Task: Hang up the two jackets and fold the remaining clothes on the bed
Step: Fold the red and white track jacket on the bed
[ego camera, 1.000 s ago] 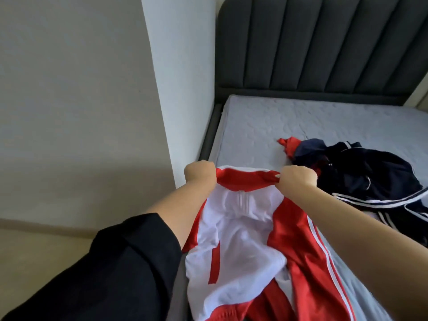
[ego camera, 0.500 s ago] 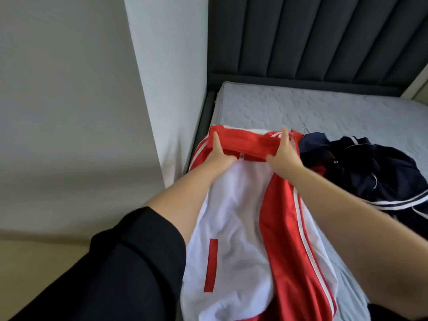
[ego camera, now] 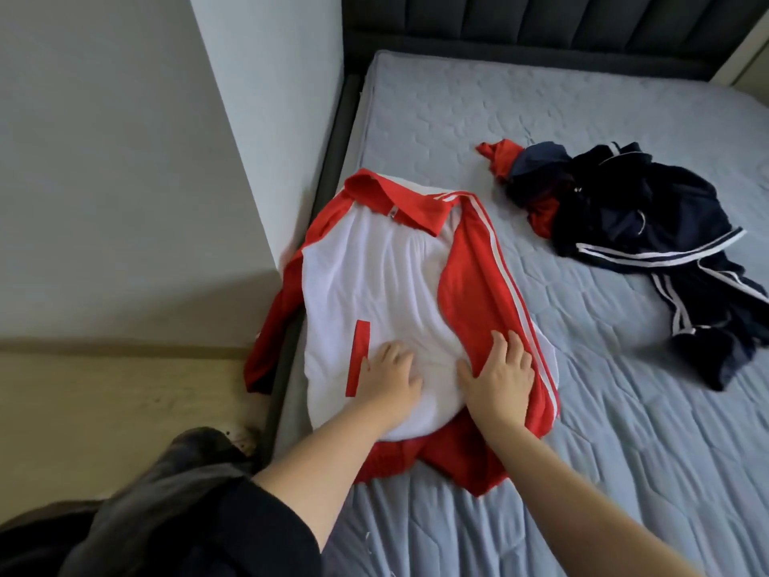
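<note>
Lying flat, red-and-white jacket (ego camera: 387,285), collar up

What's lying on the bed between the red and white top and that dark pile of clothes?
Nothing: in the head view, only bare quilted mattress separates the red and white top from the dark pile.

Bed (ego camera: 582,389), red-white jacket (ego camera: 387,285) and dark clothes pile (ego camera: 649,226) atop.
</note>
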